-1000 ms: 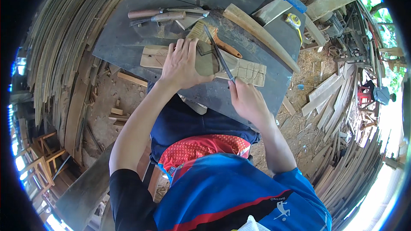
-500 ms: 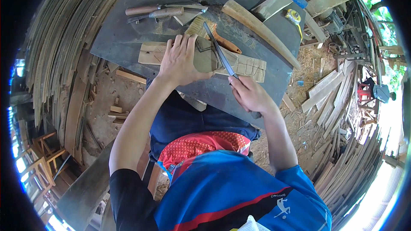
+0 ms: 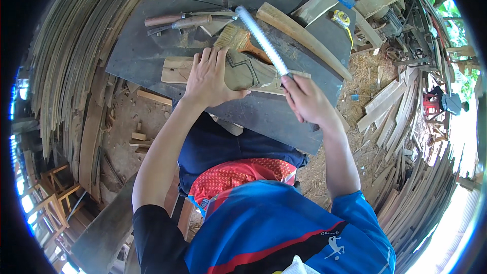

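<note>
Silver, long and narrow, the blade (image 3: 261,39) gleams brightly.

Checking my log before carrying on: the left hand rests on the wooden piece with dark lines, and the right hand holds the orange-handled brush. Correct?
Not quite: the head view shows the right hand holding a long, narrow metal-bladed tool; the brush lies beyond the wooden piece. The left hand does rest on that piece.

The right hand (image 3: 310,101) has moved rightward, its toothed blade (image 3: 262,40) now turned bright face up, seemingly clear of the block (image 3: 239,70).
</note>
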`<state>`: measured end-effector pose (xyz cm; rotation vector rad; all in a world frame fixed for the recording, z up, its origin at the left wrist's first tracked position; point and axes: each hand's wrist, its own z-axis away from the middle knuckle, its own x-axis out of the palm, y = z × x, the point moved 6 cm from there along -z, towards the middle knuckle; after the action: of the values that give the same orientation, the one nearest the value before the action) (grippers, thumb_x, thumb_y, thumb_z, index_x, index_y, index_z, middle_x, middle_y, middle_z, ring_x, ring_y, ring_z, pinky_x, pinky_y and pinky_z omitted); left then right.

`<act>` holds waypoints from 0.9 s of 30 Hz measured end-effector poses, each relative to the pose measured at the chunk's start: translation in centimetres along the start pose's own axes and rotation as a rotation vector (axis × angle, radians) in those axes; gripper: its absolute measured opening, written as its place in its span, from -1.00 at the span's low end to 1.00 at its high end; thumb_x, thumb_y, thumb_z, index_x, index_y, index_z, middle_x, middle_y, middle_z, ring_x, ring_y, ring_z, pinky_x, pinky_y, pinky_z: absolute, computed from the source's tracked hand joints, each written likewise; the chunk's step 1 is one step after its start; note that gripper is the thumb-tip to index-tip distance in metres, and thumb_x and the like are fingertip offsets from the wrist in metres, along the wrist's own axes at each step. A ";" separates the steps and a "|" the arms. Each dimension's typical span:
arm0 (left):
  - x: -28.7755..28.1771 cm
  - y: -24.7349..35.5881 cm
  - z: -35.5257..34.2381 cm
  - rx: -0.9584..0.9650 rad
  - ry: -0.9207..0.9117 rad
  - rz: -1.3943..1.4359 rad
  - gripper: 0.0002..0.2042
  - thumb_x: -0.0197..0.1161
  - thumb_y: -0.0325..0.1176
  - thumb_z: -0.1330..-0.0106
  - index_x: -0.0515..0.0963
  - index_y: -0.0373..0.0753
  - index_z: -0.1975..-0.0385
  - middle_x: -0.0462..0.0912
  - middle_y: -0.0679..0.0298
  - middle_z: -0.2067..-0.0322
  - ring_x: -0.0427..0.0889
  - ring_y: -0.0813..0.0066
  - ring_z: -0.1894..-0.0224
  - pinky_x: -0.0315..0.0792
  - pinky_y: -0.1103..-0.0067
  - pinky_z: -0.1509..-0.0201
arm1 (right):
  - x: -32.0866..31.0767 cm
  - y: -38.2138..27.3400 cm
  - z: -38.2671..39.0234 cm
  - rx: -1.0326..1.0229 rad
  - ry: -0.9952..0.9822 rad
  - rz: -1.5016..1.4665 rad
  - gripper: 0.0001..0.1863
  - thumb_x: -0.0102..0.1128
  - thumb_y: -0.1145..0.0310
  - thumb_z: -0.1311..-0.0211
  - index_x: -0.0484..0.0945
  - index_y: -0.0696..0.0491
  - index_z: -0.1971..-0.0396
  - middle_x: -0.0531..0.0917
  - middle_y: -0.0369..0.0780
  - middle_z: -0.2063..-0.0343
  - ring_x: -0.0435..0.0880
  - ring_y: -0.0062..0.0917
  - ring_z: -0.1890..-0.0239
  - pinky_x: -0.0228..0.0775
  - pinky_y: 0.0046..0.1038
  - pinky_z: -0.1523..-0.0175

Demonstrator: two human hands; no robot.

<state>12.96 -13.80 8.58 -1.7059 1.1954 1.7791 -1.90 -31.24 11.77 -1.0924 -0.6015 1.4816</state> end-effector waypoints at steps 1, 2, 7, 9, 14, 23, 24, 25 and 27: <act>0.0 0.0 0.0 0.003 0.003 0.001 0.16 0.54 0.32 0.17 0.19 -0.39 -0.34 0.38 -0.02 -0.17 0.32 -0.02 -0.27 0.19 0.15 -0.40 | 0.5 0.0 0.3 0.002 0.015 0.060 -0.55 -0.06 0.11 -0.60 0.44 0.14 0.46 0.43 -0.28 0.79 0.46 -0.53 0.82 0.25 -0.42 0.70; 0.0 -0.1 -0.1 0.005 0.007 0.002 0.16 0.54 0.32 0.17 0.19 -0.38 -0.34 0.38 -0.02 -0.18 0.32 -0.02 -0.27 0.19 0.14 -0.40 | 0.8 0.1 0.5 0.062 0.051 0.093 -0.57 -0.03 0.13 -0.59 0.46 0.15 0.44 0.47 -0.23 0.76 0.46 -0.48 0.83 0.30 -0.36 0.67; 0.1 -0.2 0.0 0.034 0.041 0.020 0.15 0.56 0.29 0.20 0.20 -0.36 -0.33 0.37 -0.02 -0.19 0.31 -0.02 -0.28 0.19 0.12 -0.41 | 1.6 2.6 0.2 -0.073 0.142 0.195 -0.59 0.04 0.14 -0.55 0.49 0.21 0.36 0.52 -0.02 0.69 0.56 -0.10 0.64 0.35 -0.15 0.44; -0.2 0.1 0.2 0.066 0.074 0.024 0.15 0.57 0.26 0.23 0.22 -0.35 -0.33 0.37 -0.01 -0.19 0.32 -0.02 -0.28 0.19 0.12 -0.40 | 1.6 2.5 0.6 -0.124 0.183 0.221 -0.60 0.06 0.14 -0.54 0.50 0.22 0.34 0.52 0.04 0.66 0.57 0.02 0.54 0.34 -0.10 0.37; -0.7 0.5 1.1 0.143 0.194 0.068 0.12 0.63 0.14 0.33 0.27 -0.30 -0.30 0.39 0.02 -0.17 0.36 0.00 -0.25 0.24 0.12 -0.33 | 1.1 2.9 1.9 -0.140 0.242 0.246 -0.59 0.11 0.09 -0.51 0.53 0.22 0.29 0.55 0.10 0.60 0.59 0.11 0.42 0.35 -0.09 0.31; -3.9 2.8 1.2 0.254 0.439 -0.012 0.17 0.71 0.00 0.44 0.26 -0.24 -0.33 0.36 0.07 -0.15 0.34 -0.02 -0.18 0.23 0.09 -0.31 | 0.8 1.2 2.5 -0.279 0.316 -0.041 -0.54 0.30 0.05 -0.37 0.54 0.22 0.14 0.59 -0.04 0.58 0.62 -0.33 0.48 0.38 -0.23 0.31; -3.7 2.6 1.0 0.275 0.444 -0.032 0.16 0.70 0.01 0.38 0.24 -0.23 -0.36 0.33 0.08 -0.18 0.30 0.00 -0.21 0.19 0.06 -0.33 | 0.9 1.4 2.1 -0.284 0.330 -0.063 -0.54 0.32 0.06 -0.36 0.54 0.22 0.13 0.59 -0.06 0.58 0.61 -0.34 0.49 0.38 -0.23 0.31; -3.6 2.5 0.8 0.285 0.436 -0.074 0.16 0.70 0.01 0.36 0.23 -0.22 -0.36 0.33 0.08 -0.19 0.29 0.00 -0.22 0.18 0.06 -0.34 | 0.9 2.2 1.0 -0.219 0.323 -0.054 -0.55 0.32 0.08 -0.35 0.53 0.22 0.12 0.60 -0.06 0.58 0.61 -0.32 0.49 0.39 -0.23 0.32; -3.4 2.1 0.5 0.304 0.422 -0.161 0.14 0.69 0.01 0.31 0.22 -0.21 -0.38 0.32 0.08 -0.20 0.28 0.01 -0.22 0.17 0.06 -0.34 | 0.9 3.5 -0.4 -0.165 0.323 -0.029 -0.55 0.33 0.10 -0.34 0.52 0.22 0.13 0.61 -0.05 0.57 0.62 -0.28 0.49 0.39 -0.22 0.32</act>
<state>11.61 -13.70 12.40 -1.9774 1.3654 1.1069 -3.12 -31.23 8.36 -1.4111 -0.5141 1.2115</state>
